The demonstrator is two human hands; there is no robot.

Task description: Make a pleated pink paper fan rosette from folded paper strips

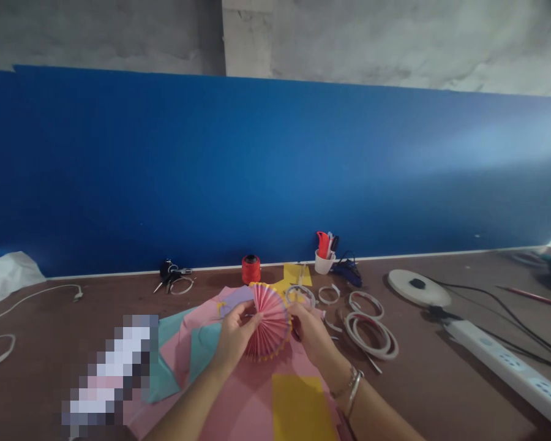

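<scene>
A round pleated paper fan [272,327], pink with a yellow scalloped edge, is held up between my two hands over the coloured papers. My left hand [239,331] pinches it near its centre, thumb on the front. On the fan's right edge, my right hand [307,324] has its fingers closed; their tips are partly hidden. Beneath lie pink paper [243,398], teal paper [206,346] and a yellow sheet [298,407]. A lilac paper piece [236,300] shows behind my left hand.
Rolls of white tape [371,335] lie right of my hands. A red thread spool [251,270] and a white cup [324,263] with pens stand by the blue partition [257,171]. Keys [169,274] lie left; a power strip [509,361] and a round white disc [417,288] lie right.
</scene>
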